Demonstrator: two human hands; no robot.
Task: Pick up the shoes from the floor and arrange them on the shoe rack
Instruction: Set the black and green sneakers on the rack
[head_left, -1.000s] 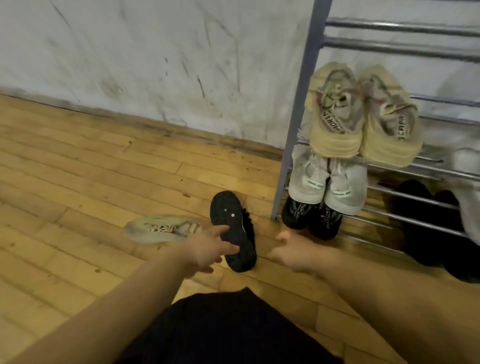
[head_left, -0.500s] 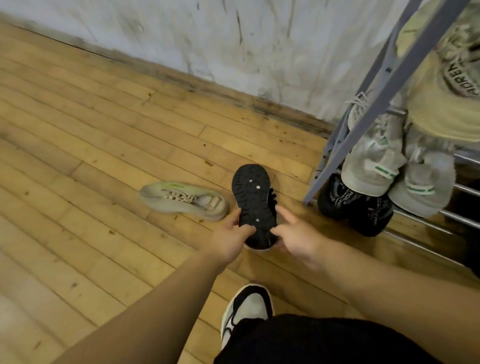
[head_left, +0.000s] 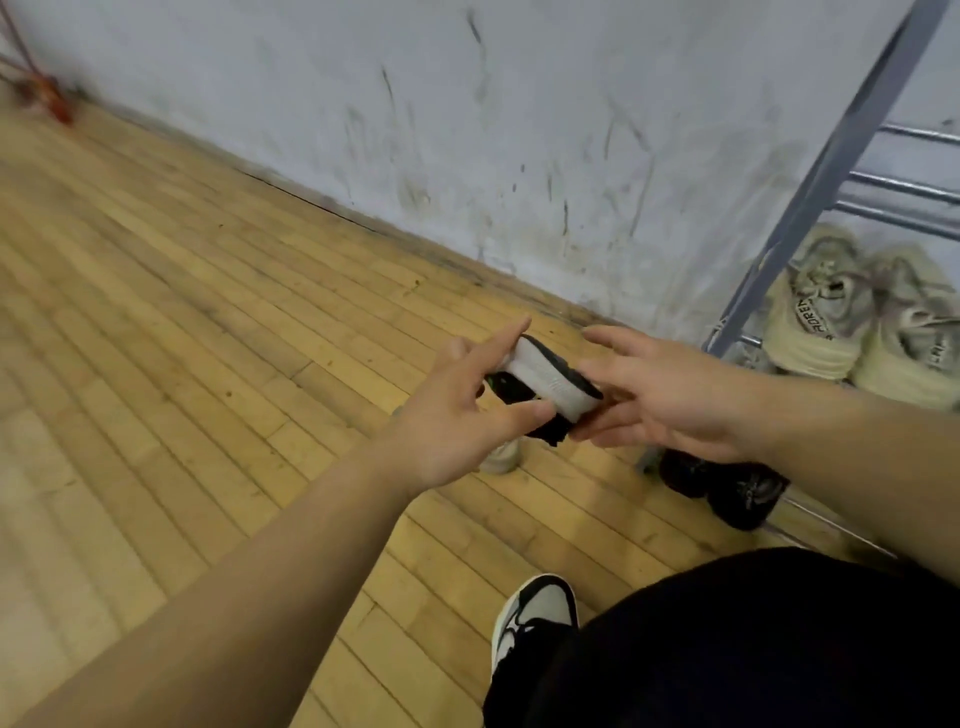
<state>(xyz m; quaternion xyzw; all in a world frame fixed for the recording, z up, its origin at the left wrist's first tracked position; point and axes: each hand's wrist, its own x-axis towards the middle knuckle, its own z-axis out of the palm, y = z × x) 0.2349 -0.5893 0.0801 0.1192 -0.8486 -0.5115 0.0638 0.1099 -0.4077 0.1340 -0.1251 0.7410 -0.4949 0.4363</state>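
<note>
At frame centre, off the floor (head_left: 218, 322), a black shoe (head_left: 540, 382) with a white sole edge sits between both hands. Long axis runs from upper left to lower right of the frame; the white sole edge is turned up toward the camera, with the dark upper below it. Which end is the toe cannot be told.

Left hand (head_left: 457, 410): thumb pressed along the near side of the shoe, index finger straight along the far upper end, pinching it. Right hand (head_left: 670, 395): fingers spread and fairly straight, tips touching the lower-right end; thumb raised and apart.

Shoe rack (head_left: 831, 156) stands at right of frame, against the scuffed wall (head_left: 519, 130). Beige sneakers (head_left: 815, 317) rest on a middle rail, heels outward. A black pair (head_left: 737, 491) sits on the lowest level, below the right wrist.

A pale shoe (head_left: 501, 458) lies on the floor, mostly hidden behind the left hand. Lower centre, the person's own black-and-white sneaker (head_left: 535, 618).
</note>
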